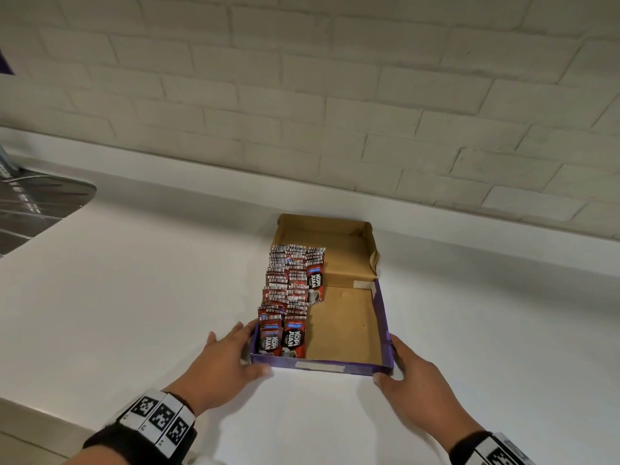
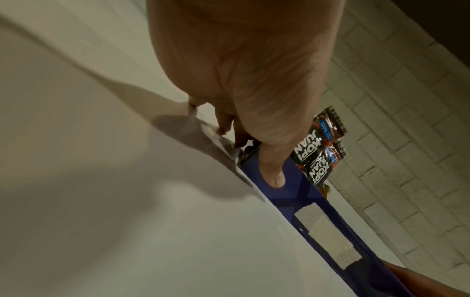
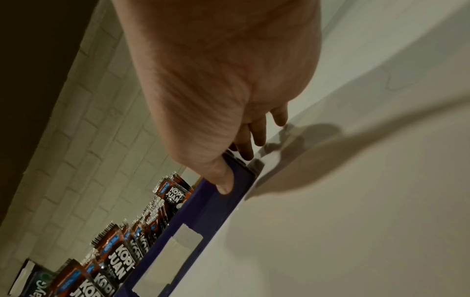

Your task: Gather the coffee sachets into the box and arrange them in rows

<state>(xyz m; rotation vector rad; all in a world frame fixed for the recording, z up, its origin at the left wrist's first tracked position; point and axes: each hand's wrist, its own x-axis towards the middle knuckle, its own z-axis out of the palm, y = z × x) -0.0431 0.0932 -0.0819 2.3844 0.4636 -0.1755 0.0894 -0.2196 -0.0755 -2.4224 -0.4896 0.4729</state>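
A shallow box (image 1: 355, 367), purple outside and brown inside, lies on the white counter with its lid folded back. Red-and-black coffee sachets (image 1: 288, 297) stand in two rows along its left side, and one more stands at the far end of a third row. The right half of the floor is bare. My left hand (image 1: 241, 350) is at the near left corner, thumb (image 2: 273, 174) flat on the front wall (image 2: 305, 203), fingers along the left side. My right hand (image 1: 399, 360) mirrors it at the near right corner, thumb (image 3: 223, 180) on the front wall (image 3: 203, 211).
A steel sink drainboard (image 1: 33, 203) sits at the far left of the counter (image 1: 134, 297). A pale brick wall (image 1: 335, 95) rises just behind the box. The counter's front edge (image 1: 33, 407) runs at lower left.
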